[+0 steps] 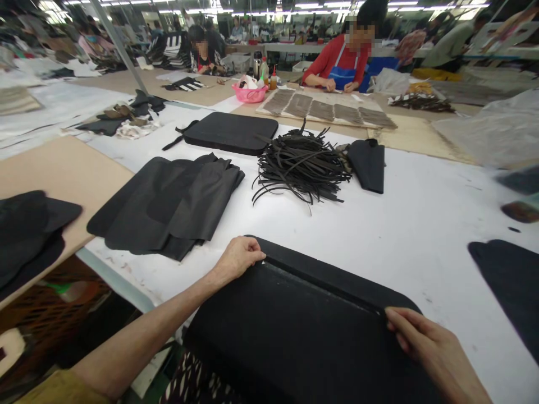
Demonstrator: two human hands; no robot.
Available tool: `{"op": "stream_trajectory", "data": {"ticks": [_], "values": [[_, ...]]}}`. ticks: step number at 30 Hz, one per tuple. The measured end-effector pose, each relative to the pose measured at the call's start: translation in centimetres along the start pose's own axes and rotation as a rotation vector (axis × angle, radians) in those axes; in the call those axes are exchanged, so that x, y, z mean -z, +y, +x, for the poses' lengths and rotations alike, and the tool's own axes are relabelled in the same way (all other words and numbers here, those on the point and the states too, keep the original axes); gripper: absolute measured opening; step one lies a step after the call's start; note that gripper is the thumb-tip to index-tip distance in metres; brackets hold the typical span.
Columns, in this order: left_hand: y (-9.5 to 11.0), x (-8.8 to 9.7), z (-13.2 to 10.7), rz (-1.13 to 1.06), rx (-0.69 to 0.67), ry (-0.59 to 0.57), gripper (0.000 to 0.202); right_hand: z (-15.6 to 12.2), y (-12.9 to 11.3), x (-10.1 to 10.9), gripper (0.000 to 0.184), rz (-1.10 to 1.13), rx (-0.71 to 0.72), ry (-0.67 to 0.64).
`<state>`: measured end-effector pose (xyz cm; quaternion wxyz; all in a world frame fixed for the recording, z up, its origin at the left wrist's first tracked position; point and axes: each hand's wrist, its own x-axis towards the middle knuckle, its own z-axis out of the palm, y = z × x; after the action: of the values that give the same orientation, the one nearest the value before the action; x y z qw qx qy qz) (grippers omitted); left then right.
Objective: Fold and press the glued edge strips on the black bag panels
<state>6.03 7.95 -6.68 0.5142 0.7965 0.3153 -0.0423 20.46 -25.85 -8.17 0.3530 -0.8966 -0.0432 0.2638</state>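
- Black, stiff-looking material makes up the padded panel [303,320], which lies at the near edge of the white table [421,224], its near part hanging over the edge toward the person.
- The left hand [239,259] is clenched on the panel's far left corner, fingers curled over the rim.
- The right hand [425,345] grasps the far right corner, fingers flat on top; the thumb seems tucked under the edge, though the view does not show it clearly.
- A narrow raised band runs along the panel's far edge between the two hands.
- Beyond the left hand lies a pile of black sheets [168,205], loosely overlapped.
- Just right of that pile is a bundle of black strips [301,165], tangled and splayed.
- A folded black piece [369,164] lies just beside the bundle on its right.
- Behind the sheets rests a flat black pad [229,133] with a strap at its left end.
- Another black cut piece [509,286] lies on the table well right of the panel.
- Farther back, a pink basket [250,92] stands near a board of grey pieces [324,109], where a person in a red top [337,62] works with both hands.
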Motion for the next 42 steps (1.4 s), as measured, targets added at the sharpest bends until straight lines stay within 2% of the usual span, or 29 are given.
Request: {"op": "stream_trajectory", "data": {"ticks": [4,11,20,29,42], "values": [[0.0,0.0,0.8,0.069,-0.016,0.053,0.018,0.6,0.4,0.1,0.05,0.001,-0.059,0.02],[0.4,0.5,1.0,0.143,-0.08,-0.006,0.012,0.9,1.0,0.0,0.05,-0.129,-0.061,0.025],[0.0,-0.1,1.1,0.185,-0.078,0.025,0.012,0.7,0.7,0.1,0.048,-0.202,-0.078,0.032],[0.2,-0.1,1.0,0.236,-0.087,0.047,0.01,0.8,0.9,-0.2,0.047,-0.155,-0.011,0.031],[0.6,0.0,1.2,0.276,-0.101,-0.013,0.014,-0.3,-0.9,-0.1,0.034,-0.043,0.031,0.051]]}}
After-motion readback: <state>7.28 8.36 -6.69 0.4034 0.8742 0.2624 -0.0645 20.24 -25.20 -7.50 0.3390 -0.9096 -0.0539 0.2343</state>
